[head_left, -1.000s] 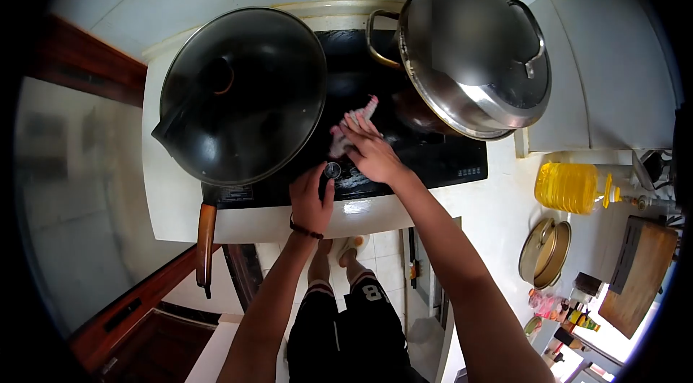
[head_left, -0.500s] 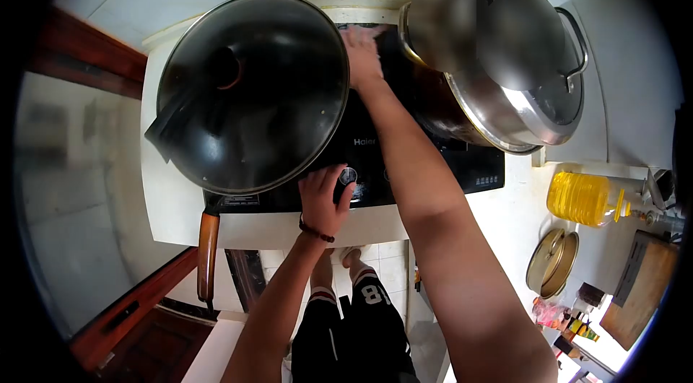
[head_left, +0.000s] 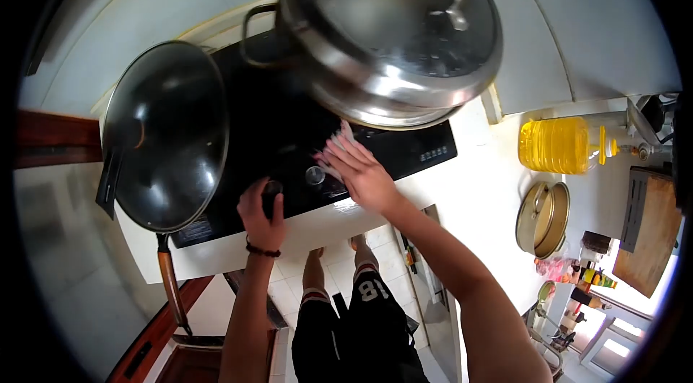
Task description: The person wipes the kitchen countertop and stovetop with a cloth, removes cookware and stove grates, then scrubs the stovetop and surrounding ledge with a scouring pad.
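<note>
My left hand (head_left: 260, 218) is at the front of the black stove top (head_left: 253, 112), its thumb and fingers curved around the left stove knob (head_left: 273, 187). My right hand (head_left: 367, 182) lies with fingers extended over a pale pink cloth (head_left: 345, 129), pressing it to the stove beside the right knob (head_left: 315, 175). Only the cloth's edges show; the hand hides the rest. A large steel pot (head_left: 390, 87) with a glass lid stands just behind my right hand. On the left burner sits a wok (head_left: 167, 257) under a dark domed lid (head_left: 177, 159).
A black spatula-like handle (head_left: 108, 184) rests at the lid's left side. On the counter to the right are a jug of yellow oil (head_left: 554, 145), a round gold-coloured pan (head_left: 533, 218) and a wooden board (head_left: 650, 235). Tiled wall rises behind the stove.
My right hand has come from the back of the stove, between wok and pot, to the front right with the cloth. My left hand stays at the knob. The view has shifted and turned.
</note>
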The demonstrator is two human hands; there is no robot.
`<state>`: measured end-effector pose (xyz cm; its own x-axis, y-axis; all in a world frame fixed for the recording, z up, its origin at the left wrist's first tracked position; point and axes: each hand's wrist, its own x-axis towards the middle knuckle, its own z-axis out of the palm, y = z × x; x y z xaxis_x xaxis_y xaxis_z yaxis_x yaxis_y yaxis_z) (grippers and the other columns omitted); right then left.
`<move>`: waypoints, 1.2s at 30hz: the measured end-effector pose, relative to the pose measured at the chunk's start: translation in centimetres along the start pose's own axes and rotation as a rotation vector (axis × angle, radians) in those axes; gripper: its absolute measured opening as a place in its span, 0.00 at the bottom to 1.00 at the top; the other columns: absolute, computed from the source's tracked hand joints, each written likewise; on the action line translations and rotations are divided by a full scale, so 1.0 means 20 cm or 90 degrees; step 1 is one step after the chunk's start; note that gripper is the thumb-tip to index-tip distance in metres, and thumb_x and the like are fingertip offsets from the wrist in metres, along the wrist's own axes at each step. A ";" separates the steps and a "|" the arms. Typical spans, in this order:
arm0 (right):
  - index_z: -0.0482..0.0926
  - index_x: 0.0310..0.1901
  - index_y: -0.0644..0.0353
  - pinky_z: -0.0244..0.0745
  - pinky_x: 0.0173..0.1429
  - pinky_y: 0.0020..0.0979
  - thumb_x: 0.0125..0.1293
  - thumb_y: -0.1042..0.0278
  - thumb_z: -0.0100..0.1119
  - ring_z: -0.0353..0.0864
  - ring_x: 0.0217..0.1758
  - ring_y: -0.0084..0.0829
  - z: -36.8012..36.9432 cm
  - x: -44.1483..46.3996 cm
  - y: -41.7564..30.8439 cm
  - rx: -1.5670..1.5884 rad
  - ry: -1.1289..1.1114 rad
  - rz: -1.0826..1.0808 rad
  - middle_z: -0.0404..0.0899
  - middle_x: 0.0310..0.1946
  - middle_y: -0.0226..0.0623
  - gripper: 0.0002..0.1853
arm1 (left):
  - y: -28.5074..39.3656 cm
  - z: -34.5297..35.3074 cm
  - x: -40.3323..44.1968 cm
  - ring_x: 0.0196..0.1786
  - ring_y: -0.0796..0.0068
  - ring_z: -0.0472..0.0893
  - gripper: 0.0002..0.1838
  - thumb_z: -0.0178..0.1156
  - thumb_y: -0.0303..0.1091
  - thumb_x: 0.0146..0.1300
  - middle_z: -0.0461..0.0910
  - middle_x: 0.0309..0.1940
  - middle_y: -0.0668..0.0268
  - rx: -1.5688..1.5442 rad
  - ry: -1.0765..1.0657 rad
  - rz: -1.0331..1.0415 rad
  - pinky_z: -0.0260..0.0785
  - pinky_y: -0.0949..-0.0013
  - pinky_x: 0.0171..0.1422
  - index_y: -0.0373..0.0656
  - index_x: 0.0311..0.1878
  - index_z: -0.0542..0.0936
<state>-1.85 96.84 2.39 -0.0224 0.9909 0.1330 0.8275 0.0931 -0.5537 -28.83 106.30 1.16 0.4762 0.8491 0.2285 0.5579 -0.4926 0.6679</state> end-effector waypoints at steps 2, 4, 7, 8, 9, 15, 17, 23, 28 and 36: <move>0.75 0.72 0.61 0.54 0.86 0.52 0.66 0.76 0.57 0.59 0.85 0.48 -0.07 -0.24 0.01 -0.035 0.028 0.079 0.68 0.78 0.45 0.30 | 0.14 0.00 -0.02 0.62 0.50 0.79 0.19 0.67 0.33 0.68 0.81 0.62 0.55 0.029 0.037 0.015 0.66 0.51 0.66 0.43 0.61 0.82; 0.74 0.72 0.62 0.55 0.85 0.53 0.66 0.75 0.58 0.62 0.83 0.51 -0.18 -0.40 0.14 -0.071 0.088 0.139 0.69 0.77 0.48 0.30 | 0.26 0.04 -0.03 0.62 0.51 0.79 0.17 0.67 0.32 0.68 0.81 0.61 0.55 0.074 0.092 0.098 0.66 0.51 0.65 0.42 0.58 0.82; 0.74 0.72 0.63 0.57 0.84 0.52 0.64 0.77 0.59 0.66 0.81 0.53 -0.31 -0.46 0.32 -0.099 0.122 0.160 0.70 0.76 0.50 0.32 | 0.52 0.20 -0.07 0.60 0.52 0.79 0.15 0.67 0.33 0.68 0.81 0.60 0.57 0.018 0.024 0.155 0.67 0.50 0.65 0.41 0.56 0.82; 0.74 0.73 0.64 0.58 0.84 0.51 0.64 0.78 0.59 0.66 0.80 0.54 -0.35 -0.46 0.39 -0.106 0.132 0.158 0.71 0.76 0.50 0.32 | 0.60 0.25 -0.08 0.59 0.53 0.80 0.15 0.67 0.33 0.67 0.82 0.59 0.58 -0.008 -0.025 0.172 0.67 0.50 0.64 0.42 0.55 0.82; 0.72 0.74 0.63 0.57 0.84 0.52 0.62 0.80 0.61 0.64 0.81 0.56 -0.38 -0.44 0.46 -0.105 0.144 0.172 0.68 0.78 0.51 0.35 | 0.67 0.32 -0.09 0.59 0.53 0.80 0.15 0.67 0.33 0.67 0.82 0.59 0.58 -0.007 -0.027 0.178 0.67 0.50 0.64 0.42 0.55 0.82; 0.72 0.73 0.63 0.59 0.83 0.50 0.66 0.76 0.60 0.64 0.81 0.54 -0.44 -0.16 0.83 -0.161 0.233 0.185 0.68 0.77 0.50 0.32 | 0.89 0.70 -0.02 0.59 0.53 0.79 0.16 0.69 0.33 0.65 0.81 0.58 0.58 -0.038 -0.139 0.219 0.66 0.50 0.66 0.44 0.55 0.83; 0.73 0.72 0.64 0.59 0.83 0.50 0.66 0.75 0.59 0.64 0.81 0.54 -0.46 -0.04 0.92 -0.178 0.250 0.181 0.69 0.76 0.50 0.31 | 0.93 0.79 0.03 0.60 0.53 0.80 0.16 0.69 0.33 0.65 0.81 0.59 0.58 -0.031 -0.146 0.227 0.66 0.50 0.66 0.44 0.55 0.83; 0.73 0.71 0.66 0.57 0.85 0.48 0.66 0.74 0.57 0.63 0.82 0.52 -0.52 0.18 1.22 -0.157 0.208 0.115 0.70 0.76 0.48 0.30 | 0.98 0.93 0.12 0.61 0.52 0.80 0.16 0.69 0.32 0.65 0.81 0.59 0.58 -0.012 -0.134 0.228 0.66 0.50 0.66 0.43 0.54 0.82; 0.75 0.67 0.68 0.62 0.83 0.46 0.61 0.83 0.58 0.64 0.81 0.53 -0.58 0.03 1.17 -0.020 0.218 0.083 0.72 0.72 0.53 0.30 | 0.98 0.91 0.09 0.61 0.54 0.80 0.14 0.67 0.34 0.66 0.81 0.60 0.59 0.000 -0.136 0.212 0.65 0.50 0.67 0.44 0.54 0.83; 0.70 0.74 0.68 0.58 0.84 0.53 0.66 0.68 0.61 0.62 0.83 0.52 -0.49 -0.53 0.66 -0.146 0.093 0.099 0.67 0.78 0.51 0.34 | 1.01 0.89 0.11 0.62 0.53 0.80 0.14 0.67 0.33 0.66 0.81 0.60 0.58 -0.010 -0.095 0.159 0.64 0.50 0.68 0.43 0.53 0.83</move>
<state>14.80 86.57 1.75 0.1816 0.9656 0.1863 0.9199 -0.0999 -0.3792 -4.33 94.77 2.51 0.6923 0.6645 0.2814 0.4011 -0.6785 0.6154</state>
